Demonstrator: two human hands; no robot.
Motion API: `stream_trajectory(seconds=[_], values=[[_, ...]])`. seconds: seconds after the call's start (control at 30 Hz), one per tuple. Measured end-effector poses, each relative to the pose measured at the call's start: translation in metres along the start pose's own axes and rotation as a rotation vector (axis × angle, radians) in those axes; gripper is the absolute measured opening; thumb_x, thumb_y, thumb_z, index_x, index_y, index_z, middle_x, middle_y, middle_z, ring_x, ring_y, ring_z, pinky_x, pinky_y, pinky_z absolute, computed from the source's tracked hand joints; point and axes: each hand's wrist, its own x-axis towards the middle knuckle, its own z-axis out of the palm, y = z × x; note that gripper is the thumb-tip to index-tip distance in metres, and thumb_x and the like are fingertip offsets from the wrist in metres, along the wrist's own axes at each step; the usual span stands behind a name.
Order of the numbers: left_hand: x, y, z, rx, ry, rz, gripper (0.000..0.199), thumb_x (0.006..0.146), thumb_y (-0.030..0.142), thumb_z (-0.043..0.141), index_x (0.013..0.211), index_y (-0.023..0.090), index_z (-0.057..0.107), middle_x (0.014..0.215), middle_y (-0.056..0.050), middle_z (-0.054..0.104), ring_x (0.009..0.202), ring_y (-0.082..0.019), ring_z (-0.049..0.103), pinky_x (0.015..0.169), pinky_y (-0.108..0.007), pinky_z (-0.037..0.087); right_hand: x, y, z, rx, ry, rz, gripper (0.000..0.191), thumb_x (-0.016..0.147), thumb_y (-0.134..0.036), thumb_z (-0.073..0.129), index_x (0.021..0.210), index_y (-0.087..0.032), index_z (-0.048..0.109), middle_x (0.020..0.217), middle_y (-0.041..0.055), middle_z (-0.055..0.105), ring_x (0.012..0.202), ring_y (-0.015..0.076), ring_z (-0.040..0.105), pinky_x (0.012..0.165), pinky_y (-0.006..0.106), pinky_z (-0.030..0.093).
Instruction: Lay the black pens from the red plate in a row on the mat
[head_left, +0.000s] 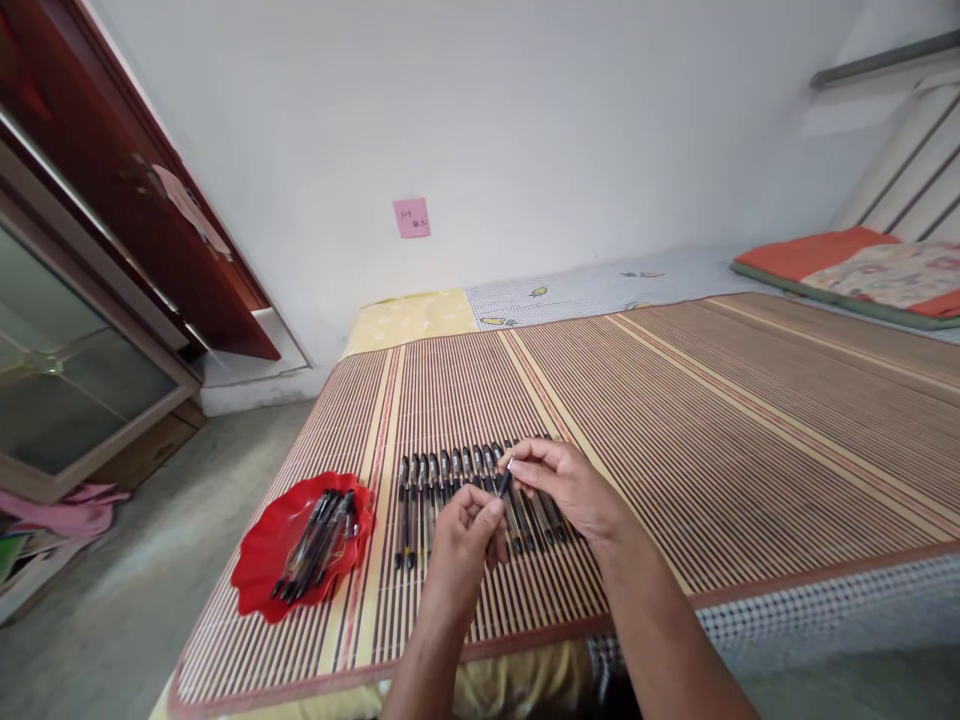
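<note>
Between my two hands is a dark pen (505,483), held over the row of pens. My left hand (471,530) is closed round its lower part, which the fingers mostly hide. With thumb and fingertips, my right hand (564,482) pinches its upper end, where a small light tip shows. Beneath them, several black-capped clear pens (409,510) lie side by side on the striped bamboo mat (660,440); my hands cover part of the row. To the left, a red scalloped plate (259,545) carries a loose pile of similar pens (319,540).
The mat covers a bed against a white wall with a pink note (412,217). Folded orange and floral bedding (840,255) lies at the far right. On the left are a dark red door (112,170), a glass-panelled cabinet (60,360) and grey floor (180,520).
</note>
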Motion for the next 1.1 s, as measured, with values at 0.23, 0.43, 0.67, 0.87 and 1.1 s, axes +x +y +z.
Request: stream_trajectory(seconds=[0.23,0.43,0.67,0.87,1.1], values=[[-0.001,0.001,0.003,-0.063,-0.042,-0.024,0.038,0.081,0.05,0.074,0.085,0.02,0.052,0.058,0.008,0.054,0.04,-0.005,0.04,0.041,-0.018,0.026,0.0,0.0,-0.002,-0.006,-0.044,-0.003,0.018,0.085,-0.034,0.071,0.092,-0.018,0.073,0.068,-0.0022,0.061,0.061,0.0103,0.051,0.059,0.025,0.039],[-0.003,0.001,0.002,-0.02,-0.112,-0.007,0.034,0.092,0.049,0.062,0.079,0.018,0.055,0.053,0.005,0.054,0.043,-0.007,0.045,0.045,-0.02,0.03,0.0,0.002,-0.006,0.016,-0.065,-0.01,0.017,0.087,-0.032,0.071,0.094,-0.018,0.074,0.071,-0.0009,0.063,0.062,0.0098,0.052,0.06,0.024,0.041],[-0.003,0.005,0.005,-0.135,-0.155,-0.113,0.04,0.086,0.054,0.066,0.083,0.014,0.063,0.059,0.005,0.048,0.041,-0.005,0.036,0.043,-0.022,0.017,0.002,0.008,-0.008,0.09,-0.031,-0.045,0.014,0.088,-0.03,0.07,0.096,-0.019,0.075,0.091,0.0042,0.07,0.062,0.0079,0.053,0.056,0.022,0.042],[-0.004,0.006,-0.002,-0.079,-0.223,-0.148,0.041,0.088,0.055,0.063,0.082,0.014,0.064,0.058,0.005,0.047,0.041,-0.005,0.033,0.043,-0.022,0.017,0.001,0.002,-0.011,0.181,0.16,-0.102,0.017,0.082,-0.031,0.076,0.094,-0.019,0.075,0.085,0.0036,0.069,0.062,0.0097,0.052,0.054,0.023,0.041],[0.006,0.004,-0.019,0.069,-0.202,-0.119,0.041,0.085,0.055,0.067,0.079,0.015,0.062,0.058,0.005,0.048,0.047,-0.007,0.037,0.047,-0.022,0.024,-0.012,-0.01,-0.056,0.252,0.568,-0.263,0.018,0.077,-0.034,0.08,0.088,-0.023,0.071,0.092,0.0039,0.067,0.071,0.0133,0.057,0.062,0.027,0.049]])
